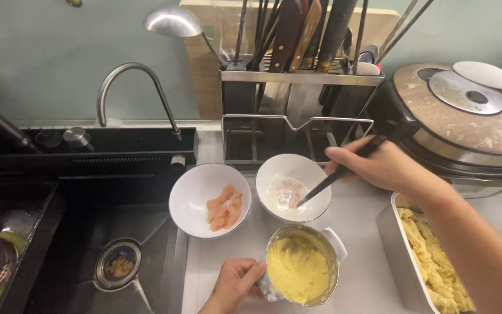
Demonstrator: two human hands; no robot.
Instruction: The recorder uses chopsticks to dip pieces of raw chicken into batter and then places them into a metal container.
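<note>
My right hand (pixel 379 167) holds dark chopsticks (pixel 332 181) whose tips dip into a white bowl (pixel 293 187) of pale floury liquid with a piece of meat in it. Beside it on the left stands another white bowl (pixel 209 199) with several raw pinkish-orange meat pieces. My left hand (pixel 235 285) grips the near left side of a small metal pot (pixel 303 266) filled with yellow batter. A white rectangular tray (pixel 399 256) at the right holds several breaded yellow pieces.
A dark sink (pixel 88 244) with a drain strainer and a curved tap (pixel 129 87) lies at the left. Behind the bowls stands a metal utensil rack (pixel 297 110) with knives and a cutting board. A rice cooker (pixel 472 122) with a white paddle sits at the far right.
</note>
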